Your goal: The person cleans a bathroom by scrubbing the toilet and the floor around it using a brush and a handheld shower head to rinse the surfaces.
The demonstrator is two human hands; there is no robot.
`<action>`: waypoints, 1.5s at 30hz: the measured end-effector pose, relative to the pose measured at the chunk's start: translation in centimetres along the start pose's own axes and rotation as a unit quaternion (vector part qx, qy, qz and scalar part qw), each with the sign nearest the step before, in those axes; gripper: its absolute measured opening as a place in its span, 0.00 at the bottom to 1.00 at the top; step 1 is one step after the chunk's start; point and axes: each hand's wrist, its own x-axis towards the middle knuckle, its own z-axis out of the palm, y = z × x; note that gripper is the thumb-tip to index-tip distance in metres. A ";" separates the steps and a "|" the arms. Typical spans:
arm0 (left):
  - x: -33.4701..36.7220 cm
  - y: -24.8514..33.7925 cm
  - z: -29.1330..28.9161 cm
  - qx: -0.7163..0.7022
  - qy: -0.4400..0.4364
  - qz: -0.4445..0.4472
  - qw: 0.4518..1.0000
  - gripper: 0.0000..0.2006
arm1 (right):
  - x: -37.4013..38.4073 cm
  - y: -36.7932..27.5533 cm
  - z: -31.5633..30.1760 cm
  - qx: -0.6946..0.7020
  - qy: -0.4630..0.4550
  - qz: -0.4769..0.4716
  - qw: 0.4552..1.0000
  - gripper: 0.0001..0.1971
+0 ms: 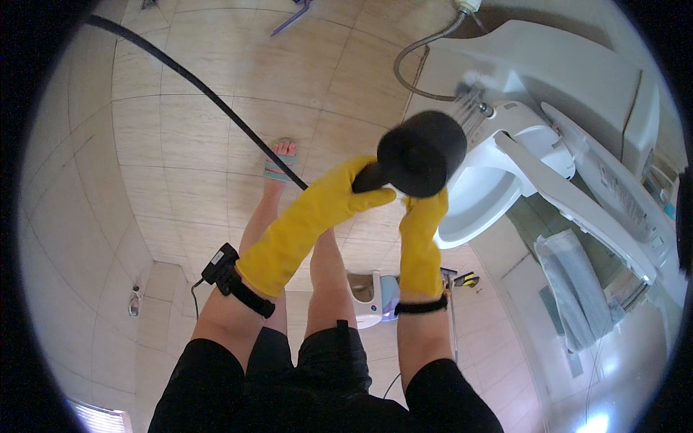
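Handling a Black Spray Head at the Toilet: Grip and Pose Findings

Starting at the left of the head view, a black hose (216,105) is seen trailing across the tiled floor (180,173) and ending at the gloved hands. A black wrist strap with a small device (229,274) is noted on the left forearm, just below the glove cuff.

The left hand (346,191), in a yellow rubber glove, is closed around the narrow rear neck of a black cylindrical spray head (422,153), where the hose joins it. The left forearm is raised and extended forward and to the right, with the wrist roughly straight.

The spray head is held in the air just in front of the white toilet (505,137), close to the hinge area, with fine jets visible at its far end. It is judged rigid and of moderate weight, with some pull from the stiff hose and some push-back from the jet. Its smooth surface is judged slippery when wet, though the rubber gloves should help. The neck and the underside of the barrel are judged the soundest places for a hold.

The right hand (422,216), also in a yellow glove, is placed under the barrel; its fingertips are hidden behind the body, so a full clasp cannot be confirmed, only supporting contact. The right forearm rises almost vertically.

At the right, the raised toilet seat (577,206) and a braided supply hose (422,54) are recorded.
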 end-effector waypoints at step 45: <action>0.7 -5.1 -1.2 -0.068 0.004 -0.084 0.994 0.24 | 11.0 11.2 2.4 0.069 -0.106 0.182 0.975 0.14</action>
